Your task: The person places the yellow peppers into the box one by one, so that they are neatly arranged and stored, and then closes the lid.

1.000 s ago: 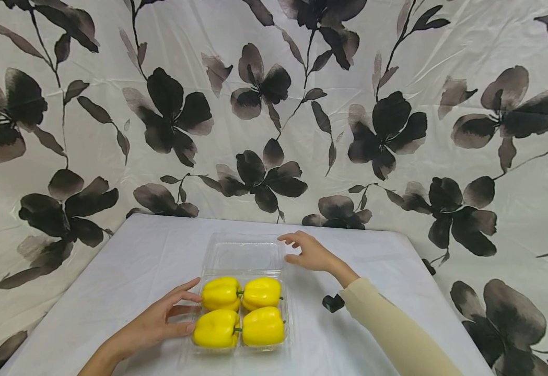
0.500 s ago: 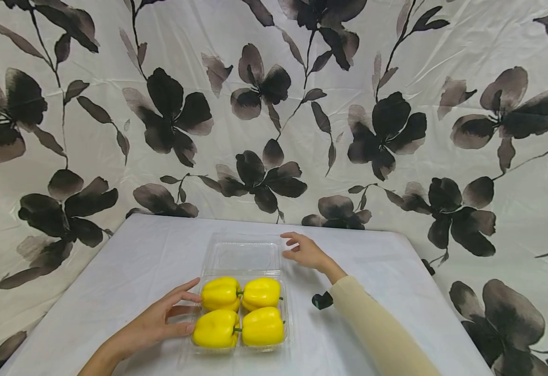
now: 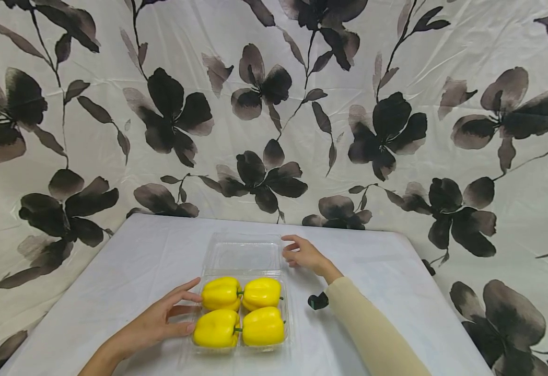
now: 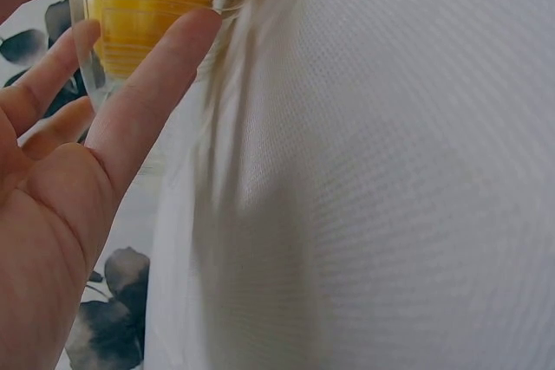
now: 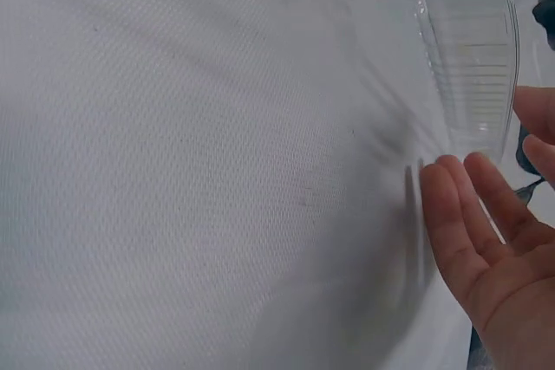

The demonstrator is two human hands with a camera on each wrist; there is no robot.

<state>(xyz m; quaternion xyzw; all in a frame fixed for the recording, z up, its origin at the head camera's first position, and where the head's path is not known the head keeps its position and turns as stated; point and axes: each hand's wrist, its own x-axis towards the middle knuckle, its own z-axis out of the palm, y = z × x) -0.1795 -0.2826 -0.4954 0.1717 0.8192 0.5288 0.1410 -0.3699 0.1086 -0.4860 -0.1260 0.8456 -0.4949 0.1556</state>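
A clear plastic clamshell box (image 3: 288,334) lies unfolded on the white table, holding several yellow bell peppers (image 3: 263,326) with green stems. Its lid (image 3: 243,256) is laid back on the far side. My left hand (image 3: 161,321) stands along the box's left wall, fingers and thumb extended; in the left wrist view, the thumb tip reaches the ribbed side (image 4: 156,36). At the lid's right edge is my right hand (image 3: 307,257), fingers loosely bent. The right wrist view shows the fingertips (image 5: 438,184) right by the lid's corner, with nothing gripped.
A white cloth covers the table (image 3: 372,292). Behind it hangs a pale curtain (image 3: 274,104) printed with dark flowers. A small black object (image 3: 318,301) shows beside the right sleeve (image 3: 368,324).
My right hand has shifted slightly along the lid's right edge, its fingers drawing closer together, and the right forearm has swung left. The left hand, box and peppers have stayed put.
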